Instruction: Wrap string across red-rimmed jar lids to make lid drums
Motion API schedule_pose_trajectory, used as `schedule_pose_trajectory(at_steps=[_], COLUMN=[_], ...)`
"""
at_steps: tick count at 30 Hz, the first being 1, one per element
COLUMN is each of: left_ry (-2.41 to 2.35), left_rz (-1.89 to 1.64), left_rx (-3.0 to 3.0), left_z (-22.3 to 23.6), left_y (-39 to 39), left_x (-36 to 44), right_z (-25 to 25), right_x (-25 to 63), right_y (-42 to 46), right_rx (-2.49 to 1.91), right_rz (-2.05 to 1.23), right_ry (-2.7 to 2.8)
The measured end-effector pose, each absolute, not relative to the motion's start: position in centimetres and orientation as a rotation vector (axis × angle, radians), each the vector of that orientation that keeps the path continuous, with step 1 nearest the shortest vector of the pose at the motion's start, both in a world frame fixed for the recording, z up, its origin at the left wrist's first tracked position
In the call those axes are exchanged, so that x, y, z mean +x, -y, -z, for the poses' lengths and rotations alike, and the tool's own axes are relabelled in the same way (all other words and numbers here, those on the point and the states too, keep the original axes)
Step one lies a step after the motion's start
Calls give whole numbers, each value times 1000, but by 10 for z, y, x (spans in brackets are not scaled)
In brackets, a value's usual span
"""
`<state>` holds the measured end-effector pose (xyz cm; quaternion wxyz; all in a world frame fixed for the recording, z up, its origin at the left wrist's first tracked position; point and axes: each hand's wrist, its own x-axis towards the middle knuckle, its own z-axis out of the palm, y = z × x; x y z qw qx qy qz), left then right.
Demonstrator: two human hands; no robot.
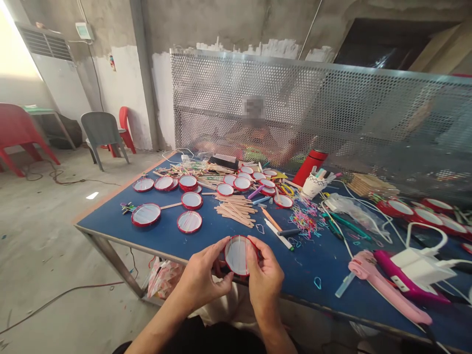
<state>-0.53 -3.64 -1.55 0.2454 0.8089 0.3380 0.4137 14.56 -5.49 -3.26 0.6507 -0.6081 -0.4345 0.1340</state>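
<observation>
A small round disc (237,255) with a red rim and a pale, streaky face is held upright just over the table's near edge. My left hand (204,273) grips its left side with the fingers and thumb. On the right side, my right hand (264,270) closes round the rim, its thumb lying on the face. Beyond my hands lies a pile of flat wooden sticks (236,210). Similar red-rimmed discs lie left of the pile, among them one disc (189,222) and a larger one (146,215). A white marker (279,235) rests to the right.
On the blue table (214,236) are a tangle of coloured rubber bands (306,219), a cup of pens (314,184), a red flask (310,167), a pink glue gun (391,287) and a magenta power strip (409,280) with cables. A perforated metal screen (221,93) stands behind, a person beyond it.
</observation>
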Motion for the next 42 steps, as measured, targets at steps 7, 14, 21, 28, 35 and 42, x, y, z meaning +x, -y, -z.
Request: schedule_pose_trajectory(at_steps=[7, 14, 21, 28, 35, 42], left_ry=[-904, -883, -895, -928, -994, -971], left_rz=[-1109, -1110, -1072, -955, -969, -983], left_rx=[2201, 2198, 2168, 1959, 1881, 1947], left_z=[16, 19, 22, 8, 14, 16], left_y=[34, 32, 31, 32, 28, 25], left_x=[-7, -9, -9, -10, -11, -14], right_z=[32, 32, 30, 36, 39, 41], right_x=[146, 146, 145, 143, 139, 141], right_y=[56, 57, 57, 57, 62, 63], right_rx=[-1389, -1380, -1367, -1368, -1355, -1341], right_rz=[-271, -275, -252, -179, -85, -21], right_ry=[1011, 1019, 1034, 1064, 1156, 1230])
